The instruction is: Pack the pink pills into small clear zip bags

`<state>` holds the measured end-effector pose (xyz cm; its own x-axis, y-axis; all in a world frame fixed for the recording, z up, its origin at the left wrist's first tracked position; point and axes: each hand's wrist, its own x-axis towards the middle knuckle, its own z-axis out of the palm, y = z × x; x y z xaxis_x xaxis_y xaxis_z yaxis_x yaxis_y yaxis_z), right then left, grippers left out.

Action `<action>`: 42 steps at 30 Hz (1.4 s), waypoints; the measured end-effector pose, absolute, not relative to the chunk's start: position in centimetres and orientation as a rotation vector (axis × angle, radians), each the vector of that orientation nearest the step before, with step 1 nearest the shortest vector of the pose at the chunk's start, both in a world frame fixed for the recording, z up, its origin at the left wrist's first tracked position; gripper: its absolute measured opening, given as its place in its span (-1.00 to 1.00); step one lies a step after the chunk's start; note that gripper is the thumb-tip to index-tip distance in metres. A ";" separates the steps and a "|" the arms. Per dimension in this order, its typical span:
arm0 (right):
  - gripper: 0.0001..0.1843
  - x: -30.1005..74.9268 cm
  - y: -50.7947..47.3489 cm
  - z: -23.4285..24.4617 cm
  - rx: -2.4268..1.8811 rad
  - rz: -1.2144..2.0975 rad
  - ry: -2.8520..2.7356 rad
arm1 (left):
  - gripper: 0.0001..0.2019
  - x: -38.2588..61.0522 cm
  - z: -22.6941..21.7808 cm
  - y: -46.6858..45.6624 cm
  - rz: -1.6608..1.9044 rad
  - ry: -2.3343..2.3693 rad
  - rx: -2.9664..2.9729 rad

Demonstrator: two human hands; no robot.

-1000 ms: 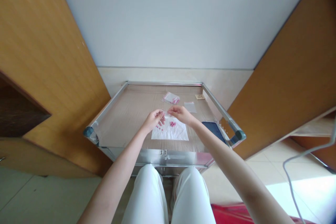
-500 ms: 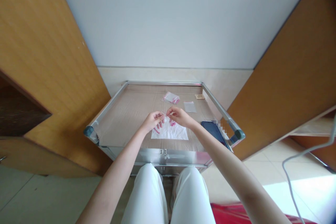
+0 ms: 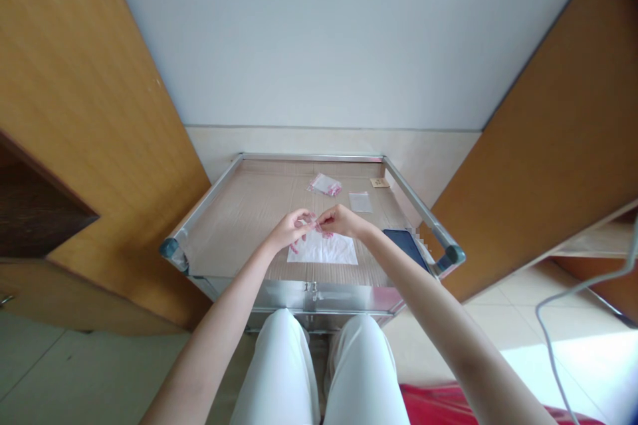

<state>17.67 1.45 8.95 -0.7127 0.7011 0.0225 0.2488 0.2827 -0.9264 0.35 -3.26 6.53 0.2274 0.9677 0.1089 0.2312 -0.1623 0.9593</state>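
Over a white sheet [image 3: 329, 252], my left hand [image 3: 293, 227] pinches what looks like a small clear plastic bag [image 3: 313, 218] with a pinkish edge. Fingertips of my right hand [image 3: 339, 220] are closed at the same piece of plastic, almost touching the left fingers. Below the left fingers a short pink beaded strand [image 3: 294, 248] lies at the sheet's left edge. A small cluster of pink beads [image 3: 327, 235] rests on the sheet, partly hidden by my right hand.
Beyond the hands lie a pile of clear bags with pink contents [image 3: 325, 184], a flat clear bag [image 3: 360, 202] and a small tan card [image 3: 379, 182]. A dark phone [image 3: 406, 247] is at the right. Metal rails [image 3: 312, 158] border the tabletop [image 3: 224, 226].
The clear plastic has tilted and shows more plainly between my fingers. My right hand has shifted slightly, its fingers more curled. The things on the tabletop stay put.
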 end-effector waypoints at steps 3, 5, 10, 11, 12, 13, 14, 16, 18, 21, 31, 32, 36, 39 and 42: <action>-0.75 17.5 1.6 8.7 -0.875 1.419 -2.099 | -0.43 0.9 6.6 -3.8 1.105 1.274 1.796; -0.70 17.4 1.8 8.4 -0.892 1.414 -2.081 | -0.36 1.5 6.6 -4.1 1.194 1.360 1.914; -0.72 17.4 2.5 7.9 -0.815 1.316 -2.163 | -0.37 2.7 6.2 -4.6 1.403 1.467 1.960; -0.71 17.4 2.5 7.9 -0.784 1.291 -2.195 | -0.38 2.8 6.1 -4.6 1.415 1.458 1.968; -0.69 17.5 2.6 8.1 -0.755 1.272 -2.228 | -0.38 2.8 6.0 -4.6 1.423 1.452 1.978; -0.66 17.5 2.6 8.2 -0.731 1.258 -2.258 | -0.39 2.8 5.9 -4.6 1.432 1.450 1.984; -0.64 17.6 2.6 8.4 -0.720 1.251 -2.284 | -0.41 2.8 5.7 -4.6 1.444 1.450 1.989; -0.61 17.6 2.5 8.6 -0.727 1.247 -2.312 | -0.43 2.7 5.5 -4.5 1.475 1.443 1.993; -0.60 17.6 2.5 8.6 -0.747 1.252 -2.321 | -0.47 2.6 5.4 -4.5 1.493 1.419 2.010; -0.62 17.5 2.5 8.4 -0.774 1.285 -2.298 | -0.50 2.4 5.3 -4.5 1.471 1.403 2.072; -0.61 17.7 1.3 9.2 -0.840 1.469 -2.135 | -0.49 1.8 5.0 -4.1 1.353 1.434 2.150; -0.61 17.7 1.3 9.1 -0.848 1.486 -2.117 | -0.50 1.8 5.0 -4.1 1.357 1.430 2.150; -0.65 17.7 1.5 8.2 -0.830 1.518 -2.068 | -0.51 1.7 4.7 -4.1 1.338 1.418 2.117; -0.68 17.9 1.5 7.8 -0.798 1.560 -2.035 | -0.49 1.5 4.4 -3.9 1.275 1.452 2.096; -0.72 18.2 1.6 7.4 -0.815 1.559 -1.976 | -0.48 1.2 4.4 -3.6 1.200 1.518 2.104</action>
